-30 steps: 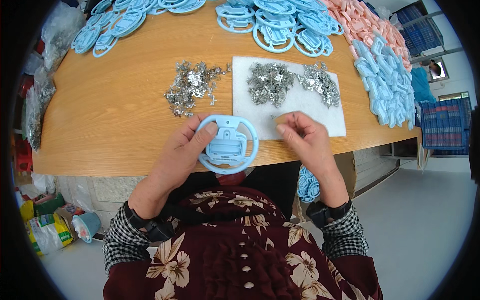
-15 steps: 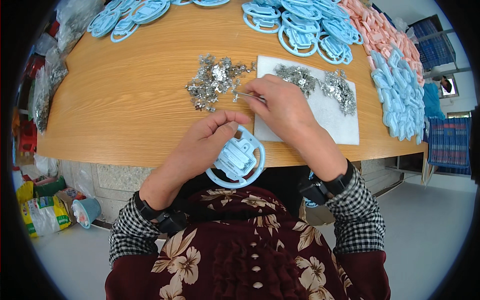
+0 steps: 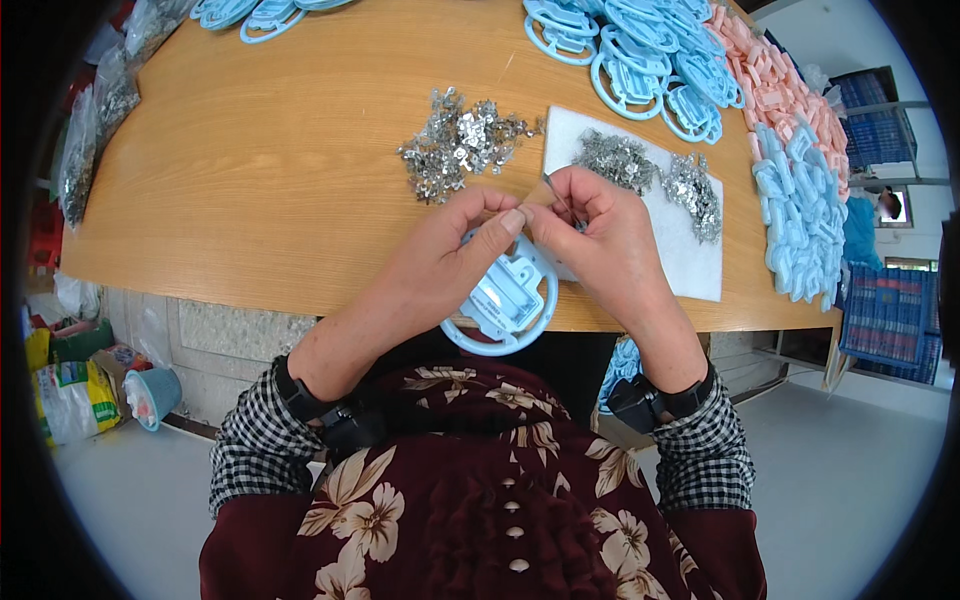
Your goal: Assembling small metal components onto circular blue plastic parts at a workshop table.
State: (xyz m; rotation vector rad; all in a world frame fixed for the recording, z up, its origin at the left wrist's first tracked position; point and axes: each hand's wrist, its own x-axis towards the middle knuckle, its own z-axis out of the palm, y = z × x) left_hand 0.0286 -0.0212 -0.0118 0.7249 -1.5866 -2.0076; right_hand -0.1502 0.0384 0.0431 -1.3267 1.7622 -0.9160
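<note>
A light-blue plastic steering-wheel-shaped part [image 3: 508,296] is at the near table edge, its rim partly under my left hand [image 3: 462,238]. My left hand is closed at the upper side of this part, thumb and forefinger pinched. Beside it, my right hand [image 3: 608,228] is closed on a thin metal tool, apparently tweezers [image 3: 560,198]. The fingertips of both hands meet just above the wheel part; anything small between them is hidden. Past the hands lies a pile of small shiny metal pieces [image 3: 462,145]. A white foam sheet [image 3: 680,278] lies beneath my right hand.
Two heaps of small metal parts [image 3: 615,160] lie on the foam. Stacked blue wheel parts [image 3: 630,80], pink plastic pieces [image 3: 775,85] and pale-blue pieces [image 3: 800,220] cover the table's far right. Clear bags [image 3: 80,160] line the left edge. A blue bucket [image 3: 155,395] stands below.
My right hand has come from the loose metal pile toward me, with the tool, to meet my left fingertips. The view has shifted slightly; the wheel part stays near the table edge.
</note>
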